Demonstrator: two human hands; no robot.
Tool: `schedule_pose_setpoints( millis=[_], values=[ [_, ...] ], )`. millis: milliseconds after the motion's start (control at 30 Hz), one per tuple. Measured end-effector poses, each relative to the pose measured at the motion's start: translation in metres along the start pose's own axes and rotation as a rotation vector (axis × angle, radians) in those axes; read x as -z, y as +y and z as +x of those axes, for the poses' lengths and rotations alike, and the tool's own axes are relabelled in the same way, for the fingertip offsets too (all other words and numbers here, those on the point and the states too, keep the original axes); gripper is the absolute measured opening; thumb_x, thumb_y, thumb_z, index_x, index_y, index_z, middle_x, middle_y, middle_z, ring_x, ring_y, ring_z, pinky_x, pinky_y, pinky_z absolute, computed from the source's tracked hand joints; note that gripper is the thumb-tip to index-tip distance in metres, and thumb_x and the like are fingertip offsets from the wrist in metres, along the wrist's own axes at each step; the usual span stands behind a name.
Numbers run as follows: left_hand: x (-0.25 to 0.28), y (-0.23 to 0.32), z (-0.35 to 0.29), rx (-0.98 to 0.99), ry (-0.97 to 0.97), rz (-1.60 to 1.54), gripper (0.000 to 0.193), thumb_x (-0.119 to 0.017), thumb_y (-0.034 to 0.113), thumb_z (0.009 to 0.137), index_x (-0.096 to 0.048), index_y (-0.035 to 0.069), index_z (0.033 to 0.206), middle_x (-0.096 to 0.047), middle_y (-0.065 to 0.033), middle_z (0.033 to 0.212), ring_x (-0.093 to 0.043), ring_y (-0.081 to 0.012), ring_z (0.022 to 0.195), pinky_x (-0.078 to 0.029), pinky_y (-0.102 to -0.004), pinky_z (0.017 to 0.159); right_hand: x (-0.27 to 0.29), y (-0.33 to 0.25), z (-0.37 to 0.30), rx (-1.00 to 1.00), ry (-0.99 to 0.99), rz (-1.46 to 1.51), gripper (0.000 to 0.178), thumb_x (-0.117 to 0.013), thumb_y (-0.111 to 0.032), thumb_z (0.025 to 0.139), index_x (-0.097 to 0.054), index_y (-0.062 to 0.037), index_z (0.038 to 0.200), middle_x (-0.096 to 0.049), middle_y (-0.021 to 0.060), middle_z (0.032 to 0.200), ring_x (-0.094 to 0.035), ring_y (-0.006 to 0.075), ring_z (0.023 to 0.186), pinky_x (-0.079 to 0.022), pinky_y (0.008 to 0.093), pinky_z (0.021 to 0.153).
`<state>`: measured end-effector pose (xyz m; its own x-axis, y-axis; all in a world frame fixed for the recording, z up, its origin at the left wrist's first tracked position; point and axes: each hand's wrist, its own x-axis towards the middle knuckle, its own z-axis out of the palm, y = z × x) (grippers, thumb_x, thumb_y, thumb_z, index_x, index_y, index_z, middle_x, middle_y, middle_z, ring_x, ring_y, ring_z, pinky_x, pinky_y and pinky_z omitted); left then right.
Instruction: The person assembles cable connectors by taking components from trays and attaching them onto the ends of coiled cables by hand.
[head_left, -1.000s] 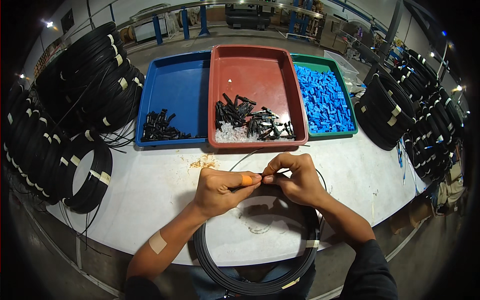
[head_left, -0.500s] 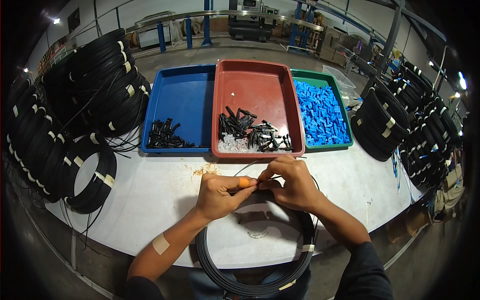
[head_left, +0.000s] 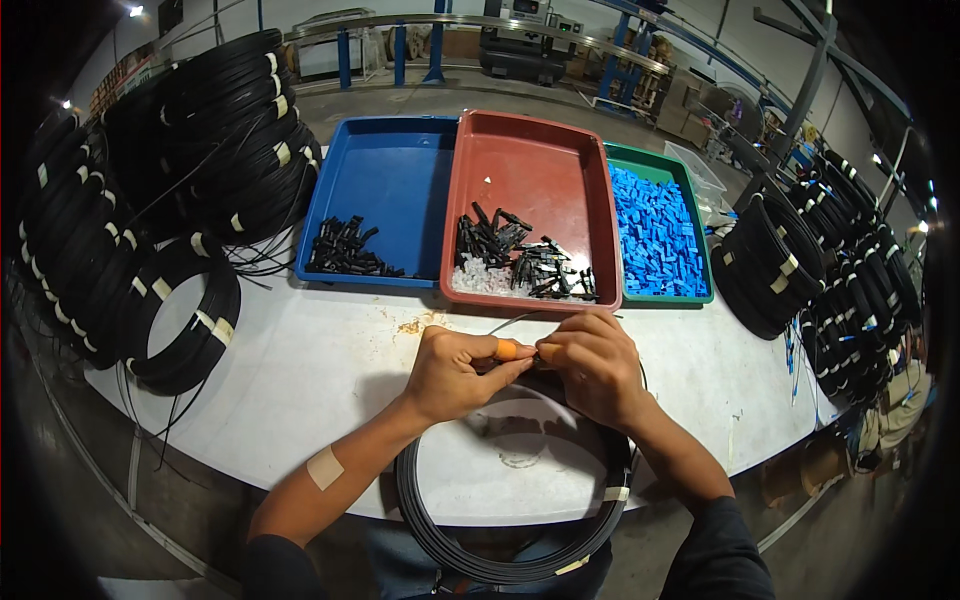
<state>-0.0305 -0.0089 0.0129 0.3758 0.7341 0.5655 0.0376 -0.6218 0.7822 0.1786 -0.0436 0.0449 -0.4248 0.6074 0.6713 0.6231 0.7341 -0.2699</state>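
Observation:
A coil of black cable (head_left: 412,500), bound with pale tape, lies at the table's front edge and overhangs it toward my lap. Above its far side, my left hand (head_left: 448,378) pinches a small black part (head_left: 540,360) between thumb and forefinger; an orange wrap circles a finger. My right hand (head_left: 600,368) meets it fingertip to fingertip, closed round the same small part, also with orange on a finger. The fingers cover most of the part, so its exact shape is hidden. A thin loose strand of cable (head_left: 512,320) curves out behind the hands.
Beyond my hands stand a blue tray (head_left: 385,165) with black pieces, a red tray (head_left: 540,150) with black and clear pieces, and a green tray (head_left: 708,285) of blue pieces. Stacked black coils (head_left: 230,130) rise at left; further coils (head_left: 770,265) stand at right.
The view has shifted slightly, so the trays appear further right. My right hand's fingers have curled in closer around the small part, and its orange wrap now shows. Both hands stay together.

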Motion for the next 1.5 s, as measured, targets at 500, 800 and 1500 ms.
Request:
schedule_pose_setpoints(
  millis=[500, 800, 1500],
  values=[
    [-0.002, -0.003, 0.0, -0.072, -0.039, -0.016, 0.013, -0.079, 0.001, 0.08, -0.078, -0.002, 0.092, -0.076, -0.0112, 0.077, -0.071, -0.0101, 0.062, -0.055, -0.0218, 0.057, -0.007, 0.0, -0.009, 0.202, 0.104, -0.162, 0.018, -0.074, 0.007, 0.069, -0.07, -0.0023, 0.083, -0.074, 0.0102, 0.087, -0.069, 0.0274, 0.081, -0.052, 0.0367, 0.075],
    [-0.002, -0.009, 0.0, -0.175, 0.001, -0.007, 0.009, -0.079, 0.0, 0.08, -0.078, -0.002, 0.089, -0.076, -0.0106, 0.074, -0.067, -0.0072, 0.057, -0.051, -0.0213, 0.052, -0.002, -0.005, 0.001, -0.343, -0.064, 0.309, 0.01, -0.077, 0.004, 0.071, -0.071, -0.0001, 0.077, -0.074, 0.0144, 0.078, -0.07, 0.028, 0.076, -0.053, 0.0365, 0.072],
    [-0.004, -0.007, -0.001, -0.191, -0.017, 0.042, 0.008, -0.078, 0.0, 0.08, -0.078, -0.002, 0.088, -0.076, -0.0118, 0.078, -0.07, -0.0109, 0.061, -0.054, -0.0216, 0.057, -0.005, -0.003, -0.005, -0.265, -0.06, 0.168, 0.019, -0.067, 0.014, 0.066, -0.067, 0.0011, 0.08, -0.073, 0.0135, 0.083, -0.072, 0.0256, 0.079, -0.055, 0.0359, 0.075]
  ],
)
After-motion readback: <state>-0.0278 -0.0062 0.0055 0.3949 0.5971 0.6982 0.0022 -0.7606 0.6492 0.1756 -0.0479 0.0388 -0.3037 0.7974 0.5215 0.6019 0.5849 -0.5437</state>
